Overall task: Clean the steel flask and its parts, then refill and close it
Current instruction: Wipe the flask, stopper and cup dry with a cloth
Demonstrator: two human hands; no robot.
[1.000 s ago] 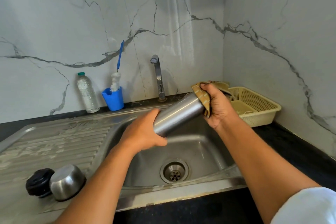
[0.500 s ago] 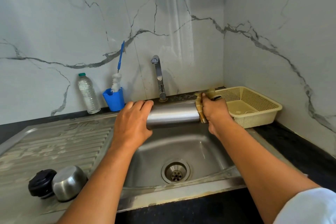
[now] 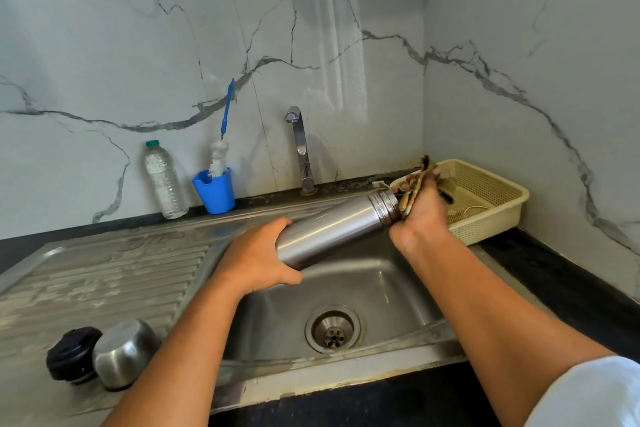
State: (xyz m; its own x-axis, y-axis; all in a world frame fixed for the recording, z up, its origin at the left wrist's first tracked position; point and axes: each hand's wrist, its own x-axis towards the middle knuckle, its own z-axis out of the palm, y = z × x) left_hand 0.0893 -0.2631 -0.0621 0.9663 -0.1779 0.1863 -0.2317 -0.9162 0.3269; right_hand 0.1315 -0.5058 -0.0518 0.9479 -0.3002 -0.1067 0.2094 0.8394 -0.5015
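Over steel sink [image 3: 398, 291], left hand [image 3: 254, 260] grips cylindrical flask [image 3: 332, 232]; right hand [image 3: 420, 217] clutches crumpled cloth [image 3: 414, 184].

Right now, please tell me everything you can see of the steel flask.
The steel flask is a brushed-metal cylinder with a ringed neck and no cap. It is held tilted above the sink, with the neck raised toward the right. The left hand grips its base; the right hand holds a brownish cloth at its mouth.

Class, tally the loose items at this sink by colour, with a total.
Silver: 2, flask, cup
Black: 1, lid
Blue: 2, holder, brush
Clear: 1, bottle
Cream: 1, basket
Brown: 1, cloth
Total: 8
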